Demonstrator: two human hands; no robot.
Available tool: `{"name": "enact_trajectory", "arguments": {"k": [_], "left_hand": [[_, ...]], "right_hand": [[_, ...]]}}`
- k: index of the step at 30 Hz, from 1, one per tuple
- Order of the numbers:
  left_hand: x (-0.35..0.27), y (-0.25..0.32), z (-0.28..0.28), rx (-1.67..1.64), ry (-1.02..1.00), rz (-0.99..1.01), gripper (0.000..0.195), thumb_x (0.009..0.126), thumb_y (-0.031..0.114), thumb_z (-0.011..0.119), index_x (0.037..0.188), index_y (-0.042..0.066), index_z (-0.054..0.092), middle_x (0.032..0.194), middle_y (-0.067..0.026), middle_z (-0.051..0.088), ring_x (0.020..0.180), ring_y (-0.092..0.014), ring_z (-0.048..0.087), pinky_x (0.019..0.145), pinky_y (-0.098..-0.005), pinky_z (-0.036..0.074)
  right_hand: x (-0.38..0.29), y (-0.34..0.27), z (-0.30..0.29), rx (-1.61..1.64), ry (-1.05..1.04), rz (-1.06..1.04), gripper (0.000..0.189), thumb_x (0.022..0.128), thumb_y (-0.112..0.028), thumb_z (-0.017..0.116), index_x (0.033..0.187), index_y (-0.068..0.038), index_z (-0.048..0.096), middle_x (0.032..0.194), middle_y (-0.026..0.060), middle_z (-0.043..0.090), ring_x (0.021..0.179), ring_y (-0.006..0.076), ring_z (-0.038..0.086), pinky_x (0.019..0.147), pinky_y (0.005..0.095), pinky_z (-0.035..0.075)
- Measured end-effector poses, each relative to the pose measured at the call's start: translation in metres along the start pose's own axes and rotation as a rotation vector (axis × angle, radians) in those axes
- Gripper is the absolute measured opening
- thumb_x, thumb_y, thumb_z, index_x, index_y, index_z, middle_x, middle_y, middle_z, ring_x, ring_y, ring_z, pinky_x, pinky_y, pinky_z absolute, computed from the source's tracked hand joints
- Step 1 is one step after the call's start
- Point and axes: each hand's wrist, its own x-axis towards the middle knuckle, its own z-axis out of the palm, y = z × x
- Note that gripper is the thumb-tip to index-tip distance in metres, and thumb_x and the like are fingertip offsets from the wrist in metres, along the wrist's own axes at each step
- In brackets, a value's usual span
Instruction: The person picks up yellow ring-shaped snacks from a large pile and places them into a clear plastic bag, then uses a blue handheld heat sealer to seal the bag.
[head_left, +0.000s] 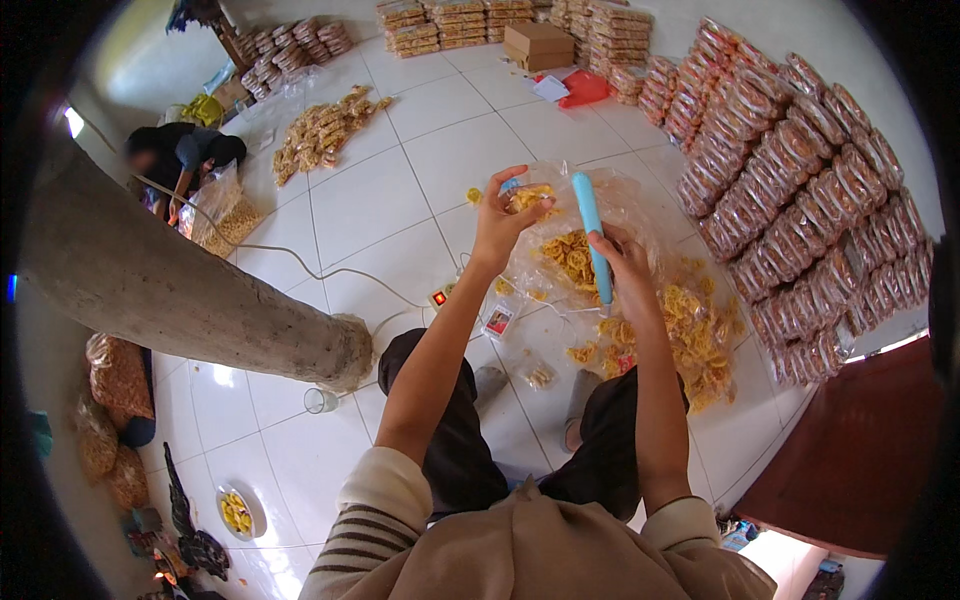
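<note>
My left hand (499, 225) holds a small clear plastic bag of yellow snacks (529, 198) between thumb and fingers. A light-blue handheld bag sealer (592, 232) stands nearly upright in the grip of my right hand (626, 262). Beyond and beneath my hands lies a large clear plastic bag (637, 195), opened, with yellow ring-shaped snacks (571, 259) in it. To the right of my right forearm is a heap of small packed bags of yellow snacks (697, 337). A small packet (537, 373) rests on the floor between my feet.
A power strip (438, 298) with a lit red switch and cord lies by my left forearm. Nearby are a concrete pillar (225, 277) and a drinking glass (321, 400). Stacked snack packs (795, 187) line the right wall. Another person (187, 154) bends over a bag at far left.
</note>
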Motion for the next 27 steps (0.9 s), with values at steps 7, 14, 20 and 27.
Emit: {"name": "enact_trajectory", "arguments": {"k": [7,14,20,27], "left_hand": [[-0.005,-0.003,0.007,0.077,-0.056,0.014,0.059,0.074,0.004,0.068,0.123,0.007,0.035,0.1,-0.0129,0.057,0.089,-0.018,0.059,0.079,-0.028,0.048],[-0.005,-0.002,0.01,0.014,-0.038,-0.024,0.06,0.074,0.005,0.068,0.123,0.008,0.035,0.103,-0.0138,0.055,0.092,-0.019,0.057,0.079,-0.0285,0.048],[-0.005,-0.004,0.01,-0.003,-0.02,-0.035,0.058,0.074,0.007,0.068,0.123,0.009,0.035,0.108,-0.0141,0.052,0.094,-0.018,0.056,0.079,-0.0281,0.048],[-0.004,-0.015,0.011,-0.088,0.032,-0.132,0.055,0.076,0.006,0.066,0.121,0.009,0.036,0.106,-0.0134,0.052,0.093,-0.017,0.056,0.077,-0.0268,0.05]], "right_hand": [[0.001,0.004,0.009,0.076,0.067,-0.044,0.039,0.078,-0.024,0.066,0.105,0.003,0.057,0.087,0.0028,0.057,0.078,0.0082,0.049,0.069,0.0211,0.038],[-0.004,-0.004,0.01,0.098,0.138,-0.023,0.042,0.078,-0.024,0.066,0.108,0.003,0.055,0.088,0.0033,0.056,0.08,0.0092,0.049,0.071,0.0221,0.038],[-0.003,-0.001,0.012,0.121,0.158,-0.055,0.046,0.077,-0.026,0.067,0.11,0.003,0.053,0.092,0.0045,0.055,0.083,0.0096,0.049,0.071,0.0222,0.039],[0.002,0.007,0.016,0.065,0.111,-0.133,0.052,0.079,-0.033,0.063,0.114,0.003,0.05,0.096,0.0058,0.054,0.086,0.0101,0.049,0.073,0.0236,0.039]]}}
